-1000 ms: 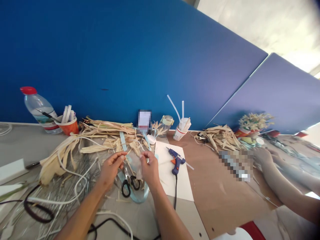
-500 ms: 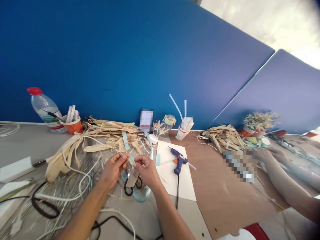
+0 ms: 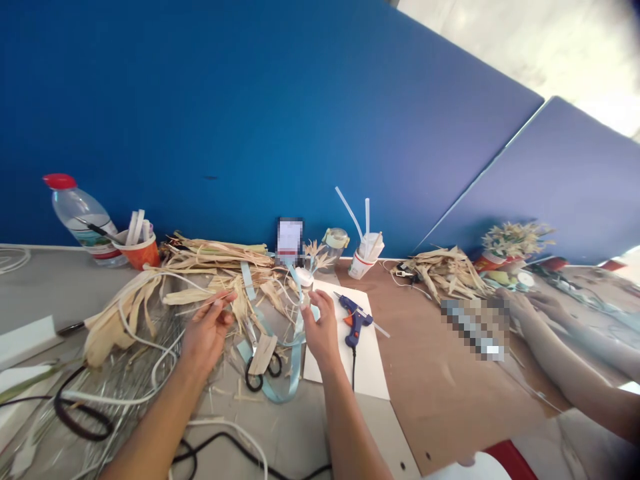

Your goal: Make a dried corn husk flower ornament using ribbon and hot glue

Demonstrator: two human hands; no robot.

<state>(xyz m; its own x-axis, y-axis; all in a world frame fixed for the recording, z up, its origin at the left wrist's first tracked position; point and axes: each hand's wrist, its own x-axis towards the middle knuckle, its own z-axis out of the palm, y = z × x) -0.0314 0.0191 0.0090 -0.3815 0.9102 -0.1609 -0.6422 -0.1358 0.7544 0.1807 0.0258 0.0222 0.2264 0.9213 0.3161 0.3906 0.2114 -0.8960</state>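
The left hand [image 3: 207, 330] pinched a thin straw-coloured strip [image 3: 193, 309] above the surface [image 3: 287, 433], lengthwise left to right; whether the right hand's [image 3: 323, 330] fingers grasped anything was unclear. A blue partition [image 3: 250, 120] stood far.

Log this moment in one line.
left hand: pinching thin strip | right hand: near blue ribbon, grip unclear | scissors: partly under husk piece | glue gun: on white sheet

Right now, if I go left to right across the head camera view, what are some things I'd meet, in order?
Bottle, orange cup, left hand, scissors, right hand, glue gun, right husk pile, flower bunch.
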